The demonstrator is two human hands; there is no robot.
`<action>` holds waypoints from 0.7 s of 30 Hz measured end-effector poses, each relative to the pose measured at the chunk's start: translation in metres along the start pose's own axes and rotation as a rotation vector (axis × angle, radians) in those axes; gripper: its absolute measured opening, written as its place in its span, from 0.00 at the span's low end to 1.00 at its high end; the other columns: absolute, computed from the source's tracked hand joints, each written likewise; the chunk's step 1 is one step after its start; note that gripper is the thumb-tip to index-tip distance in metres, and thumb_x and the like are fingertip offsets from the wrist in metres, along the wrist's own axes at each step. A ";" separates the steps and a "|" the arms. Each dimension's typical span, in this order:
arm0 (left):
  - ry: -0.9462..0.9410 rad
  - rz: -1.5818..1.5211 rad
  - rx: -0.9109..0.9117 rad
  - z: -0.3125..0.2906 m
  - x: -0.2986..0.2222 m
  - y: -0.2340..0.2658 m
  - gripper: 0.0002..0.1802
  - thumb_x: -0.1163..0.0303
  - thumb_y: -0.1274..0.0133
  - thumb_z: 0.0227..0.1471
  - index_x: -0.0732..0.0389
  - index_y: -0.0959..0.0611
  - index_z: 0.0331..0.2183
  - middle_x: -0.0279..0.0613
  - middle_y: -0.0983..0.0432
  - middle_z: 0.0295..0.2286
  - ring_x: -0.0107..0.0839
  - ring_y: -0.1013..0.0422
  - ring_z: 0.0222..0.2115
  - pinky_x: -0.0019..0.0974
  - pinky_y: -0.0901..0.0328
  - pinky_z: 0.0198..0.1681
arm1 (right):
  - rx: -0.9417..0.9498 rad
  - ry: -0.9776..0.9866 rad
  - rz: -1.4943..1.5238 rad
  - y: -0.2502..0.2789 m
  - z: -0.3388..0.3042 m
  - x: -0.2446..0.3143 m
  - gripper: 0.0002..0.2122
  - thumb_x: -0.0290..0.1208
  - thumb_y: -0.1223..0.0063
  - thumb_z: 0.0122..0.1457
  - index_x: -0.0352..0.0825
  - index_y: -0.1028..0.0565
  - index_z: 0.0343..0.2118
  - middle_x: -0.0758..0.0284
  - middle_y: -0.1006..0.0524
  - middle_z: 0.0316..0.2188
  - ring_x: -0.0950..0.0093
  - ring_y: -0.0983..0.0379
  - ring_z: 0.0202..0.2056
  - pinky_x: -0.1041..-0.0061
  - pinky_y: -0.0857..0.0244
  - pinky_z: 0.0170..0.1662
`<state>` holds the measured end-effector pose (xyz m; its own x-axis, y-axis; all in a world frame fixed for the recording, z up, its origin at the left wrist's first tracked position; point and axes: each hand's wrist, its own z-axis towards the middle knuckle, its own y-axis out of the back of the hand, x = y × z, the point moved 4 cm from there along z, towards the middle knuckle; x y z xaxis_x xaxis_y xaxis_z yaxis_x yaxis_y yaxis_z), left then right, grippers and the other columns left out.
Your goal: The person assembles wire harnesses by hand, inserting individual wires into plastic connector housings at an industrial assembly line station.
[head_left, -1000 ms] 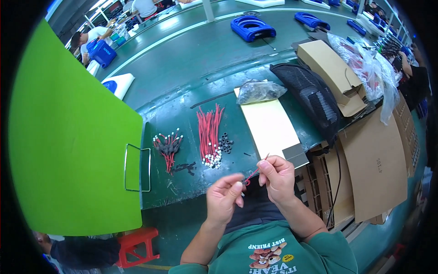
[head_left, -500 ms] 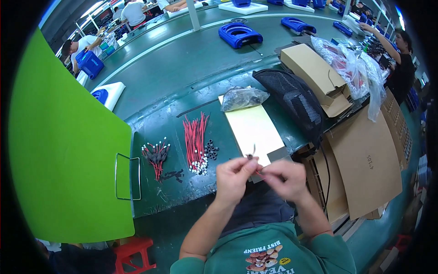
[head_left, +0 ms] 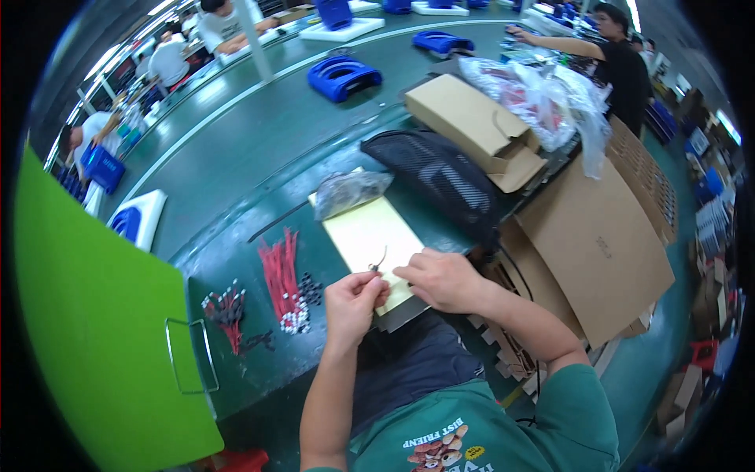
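My left hand (head_left: 355, 303) is closed in a pinch on a small dark part (head_left: 374, 268), from which a thin strip (head_left: 384, 255) sticks up. Just to its right is my right hand (head_left: 447, 282), its fingers curled together over the pale yellow sheet (head_left: 370, 236); whatever they hold is hidden. Left of my hands lies a bundle of red wires (head_left: 280, 267) with white connectors (head_left: 294, 316) at the near end. Small black rings (head_left: 311, 289) lie beside it. Farther left is a bunch of red wires with dark sleeves (head_left: 228, 308) and white connectors.
A clear plastic bag (head_left: 352, 193) rests on the sheet's far end. Behind it are a black mesh bag (head_left: 436, 177) and an open cardboard box (head_left: 472, 130). A green panel (head_left: 94, 315) with a wire handle stands left. Blue plastic housings (head_left: 342, 77) sit across the back; other people work there.
The view has swung right, so the table's things sit farther left. My right hand has drawn apart from the left, which keeps its pinch on the small dark part.
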<state>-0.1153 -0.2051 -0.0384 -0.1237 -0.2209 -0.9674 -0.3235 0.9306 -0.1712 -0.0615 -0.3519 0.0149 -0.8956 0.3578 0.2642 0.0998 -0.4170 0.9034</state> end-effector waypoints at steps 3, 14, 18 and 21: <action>0.024 -0.015 0.014 0.001 -0.002 -0.004 0.08 0.77 0.51 0.48 0.72 0.24 0.30 0.43 0.25 0.23 0.25 0.29 0.21 0.23 0.33 0.26 | 0.091 -0.047 -0.032 -0.005 -0.005 -0.004 0.04 0.27 0.49 0.43 0.36 0.29 0.23 0.66 0.32 0.25 0.69 0.32 0.31 0.72 0.35 0.30; -0.022 0.027 0.001 -0.003 -0.002 -0.007 0.06 0.78 0.51 0.48 0.71 0.24 0.29 0.40 0.26 0.21 0.22 0.30 0.20 0.22 0.36 0.24 | -0.964 -0.680 0.995 0.048 -0.048 -0.061 0.03 0.23 0.51 0.53 0.31 0.26 0.29 0.74 0.31 0.21 0.87 0.39 0.18 0.89 0.44 0.22; -0.054 -0.042 -0.021 -0.007 -0.009 0.000 0.05 0.77 0.50 0.47 0.70 0.23 0.29 0.40 0.25 0.22 0.19 0.32 0.19 0.20 0.39 0.22 | -1.028 -0.612 1.387 0.055 -0.048 -0.048 0.08 0.27 0.55 0.56 0.30 0.28 0.37 0.71 0.29 0.23 0.85 0.37 0.19 0.86 0.41 0.23; -0.118 -0.209 -0.112 -0.017 -0.027 -0.005 0.06 0.75 0.47 0.46 0.67 0.21 0.29 0.40 0.23 0.25 0.14 0.37 0.15 0.17 0.47 0.16 | -0.945 -0.549 1.696 0.045 -0.051 -0.018 0.14 0.25 0.57 0.56 0.28 0.33 0.45 0.66 0.29 0.34 0.83 0.36 0.22 0.83 0.38 0.24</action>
<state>-0.1263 -0.2092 -0.0086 0.0649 -0.3636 -0.9293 -0.4332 0.8287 -0.3544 -0.0631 -0.4196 0.0333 0.0621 -0.7005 0.7109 0.1580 -0.6964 -0.7000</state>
